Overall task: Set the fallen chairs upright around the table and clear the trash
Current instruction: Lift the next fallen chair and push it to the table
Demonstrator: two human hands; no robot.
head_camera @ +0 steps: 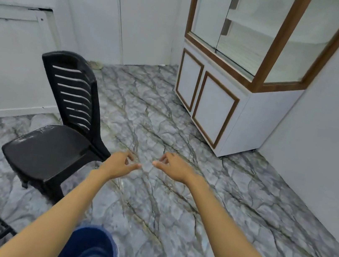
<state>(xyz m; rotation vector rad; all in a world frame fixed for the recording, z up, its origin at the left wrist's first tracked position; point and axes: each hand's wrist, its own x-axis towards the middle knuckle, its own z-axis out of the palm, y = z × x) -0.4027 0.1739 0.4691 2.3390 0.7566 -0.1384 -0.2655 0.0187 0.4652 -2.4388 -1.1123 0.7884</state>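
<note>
Left of centre, the black slatted plastic chair (59, 125) stands upright on the marble floor (174, 206). Left hand (120, 163) and right hand (175, 166) hover empty, fingers loosely spread. Next move likely: locate remaining chairs or trash.

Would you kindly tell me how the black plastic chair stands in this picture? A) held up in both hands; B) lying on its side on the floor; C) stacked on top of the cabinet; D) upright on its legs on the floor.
D: the black plastic chair stands upright on the marble floor, seat level and backrest up, while the left hand and right hand hang empty beside it.
</note>
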